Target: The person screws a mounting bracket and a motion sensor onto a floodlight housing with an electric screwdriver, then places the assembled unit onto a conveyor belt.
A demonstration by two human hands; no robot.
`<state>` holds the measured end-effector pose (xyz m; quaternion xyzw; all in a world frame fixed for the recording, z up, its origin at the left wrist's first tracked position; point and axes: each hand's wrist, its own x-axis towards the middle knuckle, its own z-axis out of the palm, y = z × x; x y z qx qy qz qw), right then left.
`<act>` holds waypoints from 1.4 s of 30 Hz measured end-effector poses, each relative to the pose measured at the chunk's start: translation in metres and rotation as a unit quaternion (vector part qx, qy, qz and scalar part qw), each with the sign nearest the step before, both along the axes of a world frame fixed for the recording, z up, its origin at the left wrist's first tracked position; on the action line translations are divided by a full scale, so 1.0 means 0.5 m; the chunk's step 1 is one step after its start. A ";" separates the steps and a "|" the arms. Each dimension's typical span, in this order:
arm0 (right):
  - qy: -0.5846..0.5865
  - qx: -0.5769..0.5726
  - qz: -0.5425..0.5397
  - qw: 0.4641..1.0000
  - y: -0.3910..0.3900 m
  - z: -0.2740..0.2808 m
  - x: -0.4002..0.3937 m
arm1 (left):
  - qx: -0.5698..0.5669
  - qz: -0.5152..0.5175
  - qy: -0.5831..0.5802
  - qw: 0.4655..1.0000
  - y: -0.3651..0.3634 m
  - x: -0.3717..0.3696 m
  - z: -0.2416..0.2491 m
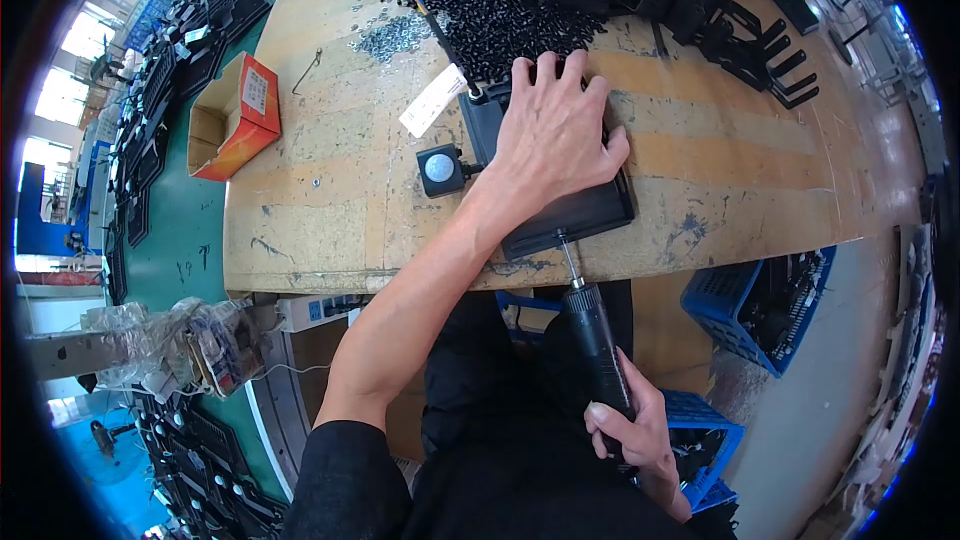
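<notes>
A black floodlight housing (570, 212) lies on the worktable, with a small motion sensor (438, 170) sticking out on its left. A cable with bare coloured wire ends and a white label (434, 102) extend from its far end. My left hand (560, 125) lies across the housing, fingers curled over the far edge and thumb on the right side, gripping it. My right hand (635, 420) is wrapped around a black electric screwdriver (597, 340). The screwdriver's bit points away from me and meets the near edge of the housing. Any screw under the tip is too small to make out.
Heaps of small black parts (500, 25) and silver screws (393, 38) lie at the back. Black brackets (740, 40) are piled at back right. An open orange box (250, 105) stands left. Blue crates (745, 310) sit below the table; a green bench (200, 230) holds more housings.
</notes>
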<state>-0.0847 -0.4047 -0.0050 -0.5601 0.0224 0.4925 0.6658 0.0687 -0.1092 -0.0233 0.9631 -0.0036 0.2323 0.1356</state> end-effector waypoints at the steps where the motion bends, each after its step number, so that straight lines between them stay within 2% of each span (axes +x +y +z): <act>1: -0.003 0.000 0.002 1.000 0.004 0.000 0.000 | 0.000 0.002 -0.003 1.000 0.001 -0.002 0.001; 4: -0.017 0.008 0.006 1.000 0.006 -0.013 -0.005 | 0.042 -0.006 0.012 0.999 -0.003 -0.007 0.001; 6: 0.133 0.136 0.000 0.982 -0.005 -0.041 -0.003 | 0.066 -0.008 0.007 0.998 -0.004 -0.007 0.002; 7: 0.128 0.141 0.002 0.982 -0.010 -0.060 -0.002 | 0.087 -0.009 0.011 0.996 -0.001 -0.009 -0.001; 9: 0.229 0.240 -0.033 0.943 -0.022 -0.085 -0.007 | 0.107 -0.015 0.000 0.994 -0.004 -0.011 -0.011; 10: 0.223 0.228 -0.028 0.947 -0.024 -0.080 -0.006 | 0.107 -0.030 -0.003 0.994 -0.003 -0.011 -0.013; 11: 0.207 0.240 -0.029 0.948 -0.023 -0.065 -0.005 | 0.108 -0.045 -0.009 0.993 -0.001 -0.009 -0.010; 13: 0.016 0.057 0.040 0.997 -0.027 -0.021 -0.007 | 0.088 -0.060 0.004 0.994 0.002 -0.007 -0.003; 15: 0.036 0.085 0.038 0.995 -0.063 -0.009 -0.013 | 0.013 -0.067 0.000 0.998 -0.010 -0.031 0.001; 17: -0.015 0.059 0.022 0.998 -0.109 -0.010 -0.020 | 0.016 -0.043 0.090 0.995 -0.068 -0.114 0.043; 20: -0.036 0.074 -0.034 0.996 -0.150 -0.046 -0.005 | 0.046 -0.075 0.066 0.994 -0.132 -0.193 0.039; 23: -0.048 0.122 -0.094 0.987 -0.153 -0.070 0.024 | 0.065 -0.105 0.081 0.989 -0.129 -0.211 0.045; 27: -0.076 0.132 -0.167 0.974 -0.152 -0.076 0.064 | 0.201 -0.113 0.086 0.969 -0.131 -0.237 0.025; 29: -0.109 0.079 -0.176 0.975 -0.149 -0.080 0.085 | 0.194 -0.151 0.035 0.969 -0.132 -0.251 0.031; 30: -0.114 0.094 -0.207 0.967 -0.156 -0.122 0.086 | 0.183 -0.155 -0.008 0.971 -0.136 -0.243 0.003; 31: -0.102 0.108 -0.200 0.968 -0.155 -0.124 0.091 | 0.139 -0.167 -0.023 0.976 -0.140 -0.264 0.027; 32: -0.125 0.105 -0.193 0.968 -0.153 -0.140 0.107 | 0.205 -0.156 -0.009 0.966 -0.138 -0.276 0.045; 33: -0.147 0.120 -0.219 0.957 -0.133 -0.132 0.108 | 0.226 -0.142 -0.046 0.963 -0.135 -0.280 0.018; 34: -0.167 0.112 -0.182 0.963 -0.154 -0.190 0.135 | 0.211 -0.132 -0.123 0.961 -0.128 -0.280 0.005; 35: -0.166 0.133 -0.106 0.971 -0.178 -0.202 0.168 | 0.211 -0.114 -0.145 0.960 -0.120 -0.292 0.042; 36: -0.220 0.065 -0.073 0.971 -0.130 -0.044 0.118 | 0.199 -0.075 -0.163 0.963 -0.109 -0.308 0.076; 37: -0.258 0.068 -0.089 0.960 -0.092 -0.002 0.090 | 0.206 -0.039 -0.160 0.965 -0.107 -0.346 0.105; 38: -0.275 0.066 -0.077 0.956 -0.069 0.012 0.098 | 0.055 -0.024 -0.184 0.981 -0.096 -0.370 0.134; 39: -0.291 0.064 -0.074 0.952 -0.060 0.016 0.107 | -0.095 -0.017 -0.212 0.972 -0.095 -0.389 0.162; 41: -0.288 0.066 -0.025 0.955 -0.052 0.007 0.147 | -0.163 -0.007 -0.279 0.946 -0.119 -0.536 0.241; 42: -0.279 0.058 0.004 0.958 -0.047 -0.003 0.171 | -0.198 0.021 -0.275 0.941 -0.129 -0.625 0.269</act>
